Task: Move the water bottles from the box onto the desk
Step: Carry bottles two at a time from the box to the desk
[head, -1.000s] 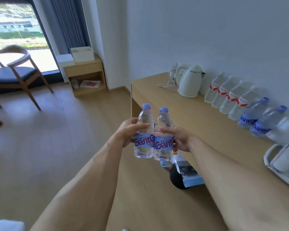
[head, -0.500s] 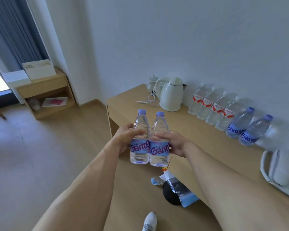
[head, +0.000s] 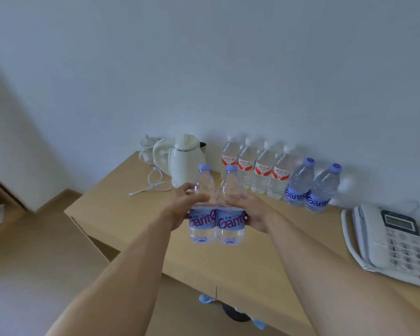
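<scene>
Two blue-label bottles point(head: 216, 214) held upright side by side, touching each other, up in the air over the front part of the bench point(head: 131, 209). Left hand point(head: 180, 209) wrapped round the left bottle, fingers point(head: 197, 198) curled across its shoulder just above the label. Right hand point(head: 250, 212) wrapped round the right bottle the same way, thumb lying over the top of the label. So both sets of fingers clamped on, one bottle each, lilac caps poking up well above the knuckles and the clear bottoms hanging below the palms.

Further back along the wall: four red-label bottles point(head: 255, 170) lined up in a row, then two more blue-label ones point(head: 310, 187) just beside them on the right. White kettle point(head: 183, 158) at the left end of that row, its cord point(head: 153, 184) looped on the wood in front. White desk phone point(head: 388, 243) off at the right edge. Something dark and blue on the floor under the front edge, too hidden to make out.
</scene>
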The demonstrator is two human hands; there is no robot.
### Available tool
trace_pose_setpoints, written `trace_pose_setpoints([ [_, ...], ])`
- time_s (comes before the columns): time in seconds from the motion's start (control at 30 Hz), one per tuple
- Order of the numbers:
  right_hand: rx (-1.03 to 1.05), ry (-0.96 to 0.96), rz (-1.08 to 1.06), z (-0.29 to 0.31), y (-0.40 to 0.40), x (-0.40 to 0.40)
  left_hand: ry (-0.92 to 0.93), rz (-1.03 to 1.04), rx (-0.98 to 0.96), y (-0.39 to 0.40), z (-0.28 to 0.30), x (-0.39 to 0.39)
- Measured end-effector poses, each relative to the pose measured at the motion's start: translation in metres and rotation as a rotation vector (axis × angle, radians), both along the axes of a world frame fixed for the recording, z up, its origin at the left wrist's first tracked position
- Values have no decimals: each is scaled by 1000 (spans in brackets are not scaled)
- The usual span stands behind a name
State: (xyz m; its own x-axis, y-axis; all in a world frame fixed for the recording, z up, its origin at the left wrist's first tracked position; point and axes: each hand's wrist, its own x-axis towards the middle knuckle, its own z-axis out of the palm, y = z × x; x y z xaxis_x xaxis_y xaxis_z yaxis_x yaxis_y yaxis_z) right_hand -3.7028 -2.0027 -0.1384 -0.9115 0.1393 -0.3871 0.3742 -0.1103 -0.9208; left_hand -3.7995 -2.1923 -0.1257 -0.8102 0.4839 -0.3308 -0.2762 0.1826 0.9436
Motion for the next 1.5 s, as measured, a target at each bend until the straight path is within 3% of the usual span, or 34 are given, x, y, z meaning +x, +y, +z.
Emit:
trace_pose_setpoints([
  [0.37, 48, 13, -299, -6, 55, -12, 21, -233, 21, 79, -14, -55],
  [0.7, 293, -29, -354, -9, 45, -47, 181, -398, -11, 81, -24, -120],
  [1.1, 615, -95, -476, -28, 39, -86, 195, -543, 6, 83, -32, -155],
  [1.5, 678, -195, -460, -35, 38, -88, 204, -555, -35, 83, -49, -161],
])
